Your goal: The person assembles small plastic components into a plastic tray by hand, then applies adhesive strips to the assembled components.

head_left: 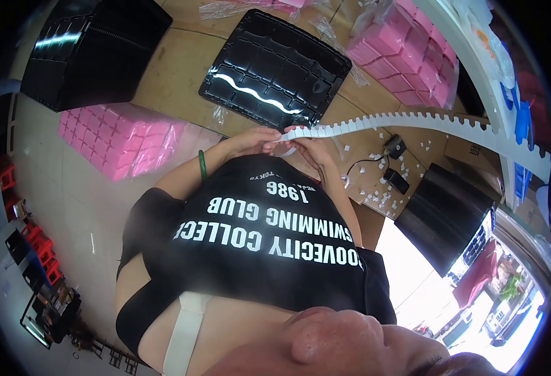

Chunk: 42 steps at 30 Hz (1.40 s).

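Both hands meet just above the chest at the table (181, 69) edge: left hand (250, 141) and right hand (310, 150), fingers closed on the near end of a long white notched strip (413, 120). Strip runs from the hands rightward across the table. Black moulded tray (275, 62) lies just beyond the hands; pink block stacks (122, 141) at left, small white scraps (382, 188) at right.
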Each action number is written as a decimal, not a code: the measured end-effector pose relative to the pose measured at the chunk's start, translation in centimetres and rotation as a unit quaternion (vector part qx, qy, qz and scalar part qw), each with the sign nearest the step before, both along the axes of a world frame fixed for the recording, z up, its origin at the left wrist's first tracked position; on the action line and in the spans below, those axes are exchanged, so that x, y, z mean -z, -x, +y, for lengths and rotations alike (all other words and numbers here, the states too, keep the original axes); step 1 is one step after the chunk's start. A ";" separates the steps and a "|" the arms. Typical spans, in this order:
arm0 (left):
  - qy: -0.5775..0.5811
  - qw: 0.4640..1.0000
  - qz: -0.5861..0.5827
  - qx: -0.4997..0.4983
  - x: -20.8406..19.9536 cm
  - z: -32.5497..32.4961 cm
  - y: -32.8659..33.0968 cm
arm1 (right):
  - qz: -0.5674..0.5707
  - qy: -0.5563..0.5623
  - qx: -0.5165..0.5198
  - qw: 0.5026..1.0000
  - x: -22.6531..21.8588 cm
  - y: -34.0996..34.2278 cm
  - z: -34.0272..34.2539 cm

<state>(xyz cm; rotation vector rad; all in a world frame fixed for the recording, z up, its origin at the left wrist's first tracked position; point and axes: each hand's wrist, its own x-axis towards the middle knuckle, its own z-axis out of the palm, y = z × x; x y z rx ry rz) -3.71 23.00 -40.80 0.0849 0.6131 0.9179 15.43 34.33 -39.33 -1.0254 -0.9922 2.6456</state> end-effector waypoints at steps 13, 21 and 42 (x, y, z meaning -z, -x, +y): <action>-0.010 0.998 0.060 0.004 1.9 3.8 2.9 | -0.232 -0.387 0.049 0.891 3.8 2.3 16.7; 0.021 0.994 0.081 0.076 2.4 6.2 3.4 | -0.314 -0.694 -0.026 0.648 6.3 4.0 21.7; 0.034 0.991 0.087 0.095 4.2 7.0 3.5 | -0.364 -0.717 -0.176 0.568 5.1 5.8 22.7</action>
